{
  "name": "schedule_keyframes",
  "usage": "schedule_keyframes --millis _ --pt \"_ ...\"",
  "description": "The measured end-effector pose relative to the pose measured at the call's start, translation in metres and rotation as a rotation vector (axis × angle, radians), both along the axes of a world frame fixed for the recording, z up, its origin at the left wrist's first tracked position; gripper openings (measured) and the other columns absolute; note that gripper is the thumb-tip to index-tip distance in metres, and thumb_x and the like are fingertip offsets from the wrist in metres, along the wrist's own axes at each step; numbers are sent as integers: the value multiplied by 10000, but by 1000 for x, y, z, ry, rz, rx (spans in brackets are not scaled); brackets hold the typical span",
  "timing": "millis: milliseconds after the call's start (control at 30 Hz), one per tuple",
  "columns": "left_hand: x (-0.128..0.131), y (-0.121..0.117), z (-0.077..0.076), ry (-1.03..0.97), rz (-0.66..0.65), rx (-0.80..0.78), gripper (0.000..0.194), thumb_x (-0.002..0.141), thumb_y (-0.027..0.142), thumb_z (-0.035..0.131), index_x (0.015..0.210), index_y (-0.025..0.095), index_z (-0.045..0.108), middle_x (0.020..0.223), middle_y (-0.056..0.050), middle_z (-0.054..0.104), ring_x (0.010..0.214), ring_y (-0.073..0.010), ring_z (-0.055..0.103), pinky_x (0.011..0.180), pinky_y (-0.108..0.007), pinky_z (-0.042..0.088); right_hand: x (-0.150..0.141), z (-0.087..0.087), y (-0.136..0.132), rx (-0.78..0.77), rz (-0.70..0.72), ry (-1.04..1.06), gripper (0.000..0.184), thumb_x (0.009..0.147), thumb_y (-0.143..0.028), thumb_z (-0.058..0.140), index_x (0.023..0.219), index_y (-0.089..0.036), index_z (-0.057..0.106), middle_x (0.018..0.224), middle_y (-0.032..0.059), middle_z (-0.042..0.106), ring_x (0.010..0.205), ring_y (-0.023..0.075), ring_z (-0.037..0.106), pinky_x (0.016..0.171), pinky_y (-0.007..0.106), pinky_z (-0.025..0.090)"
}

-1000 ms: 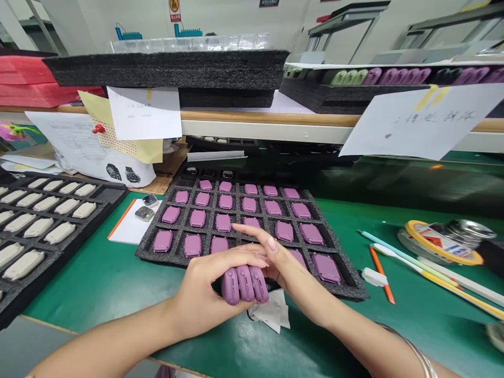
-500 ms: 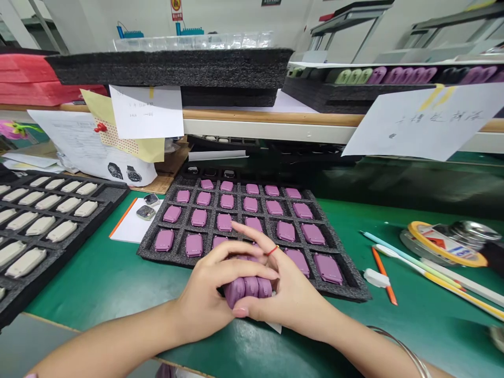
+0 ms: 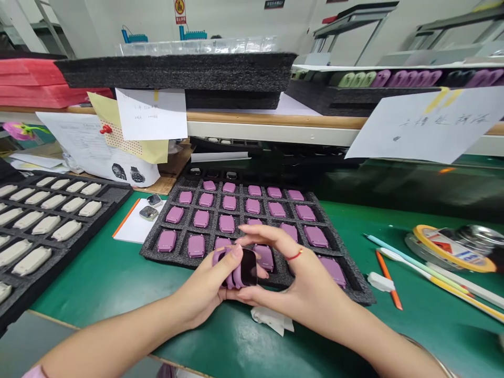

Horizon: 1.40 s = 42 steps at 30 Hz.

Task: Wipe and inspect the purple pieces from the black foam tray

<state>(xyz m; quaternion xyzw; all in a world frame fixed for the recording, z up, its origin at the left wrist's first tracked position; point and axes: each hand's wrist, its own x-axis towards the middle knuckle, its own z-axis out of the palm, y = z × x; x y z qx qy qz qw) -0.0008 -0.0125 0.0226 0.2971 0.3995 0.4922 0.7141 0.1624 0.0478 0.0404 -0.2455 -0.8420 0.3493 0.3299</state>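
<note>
The left hand (image 3: 200, 281) is closed around a bunch of purple cases (image 3: 235, 276), its fingers curled over their left side. The right hand (image 3: 299, 273) grips the same bunch from the right, fingers arching over the top and thumb running beneath. A dark glossy panel (image 3: 249, 268) faces up among the cases (what it belongs to is hard to tell). A thin red string (image 3: 294, 256) circles the right wrist.

Both hands are just above the near edge of a black foam tray (image 3: 151, 253), which holds rows of similar purple cases (image 3: 227, 223) in its pockets. Under the hands lies a crumpled white tissue (image 3: 271, 320), on a green mat (image 3: 90, 283). To the left are a second foam tray of cream parts (image 3: 46, 226) and a white card (image 3: 132, 227) bearing two watch bodies (image 3: 148, 212).

To the right lie an orange pen (image 3: 388, 279) and a roll of yellow-edged tape (image 3: 449, 249). Farther off, a hanging note (image 3: 427, 126) carries handwritten characters, too blurred to read, and a printed sheet (image 3: 98, 149) shows two watches.
</note>
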Motion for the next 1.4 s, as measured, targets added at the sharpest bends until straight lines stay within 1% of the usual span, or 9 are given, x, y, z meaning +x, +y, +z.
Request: schedule_keyframes --millis 133,233,500,567,633,767,1067,1233,1400 --pt "-2 1 1 -91 -16 37 481 798 608 723 917 146 666 793 -27 690 471 -78 589 418 -167 432 3 10 4 25 27 97 189 755 -199 833 841 -242 669 1066 37 705 1006 207 714 857 304 598" --pt "-4 2 -1 -205 -2 10 426 792 550 757 917 148 690 744 -17 677 447 -66 557 392 -154 359 3 10 7 76 15 169 82 847 -182 743 799 -234 702 1021 36 715 957 179 719 846 288 591" --pt "-7 0 5 -402 -65 -59 408 796 502 757 1000 149 770 855 -114 754 487 -83 569 433 -169 318 11 20 11 -109 -287 588 116 926 -256 690 812 -239 679 850 8 750 728 141 749 749 264 650" --pt "-7 1 6 -408 -80 -56 412 793 513 755 987 151 777 847 -114 756 478 -85 566 415 -169 289 13 22 9 -78 -281 599 38 904 -223 716 897 -248 689 956 13 764 892 162 766 857 275 649" --pt "-7 2 6 -412 -87 -52 410 788 517 758 977 153 781 833 -110 756 474 -88 568 401 -167 261 14 22 8 -13 -269 585 173 875 -160 732 1007 -261 682 1049 10 761 1024 170 745 942 279 627" --pt "-7 1 7 -423 -88 -42 388 785 498 765 957 150 783 813 -104 753 462 -76 553 398 -163 242 18 19 9 145 -268 488 227 883 -71 681 996 -267 697 991 -13 774 965 149 753 909 252 634" --pt "-6 1 7 -417 -94 -30 378 788 501 757 919 147 769 789 -91 727 450 -64 529 418 -165 244 27 20 6 581 -116 248 341 834 -14 721 1069 -260 712 953 9 788 899 189 758 819 307 648" --pt "-7 -2 9 -420 -80 -83 395 738 500 807 904 144 765 716 -28 636 472 -52 519 419 -142 263 29 20 -7 524 145 74 332 974 -106 538 1235 -264 670 1100 15 779 1012 185 740 885 281 629" --pt "-6 -2 7 -415 -66 -68 403 750 508 800 932 151 757 721 -8 604 469 -28 446 415 -132 276 16 11 -11 561 181 149 285 995 -118 503 1192 -231 675 1037 17 783 945 173 735 871 287 603"
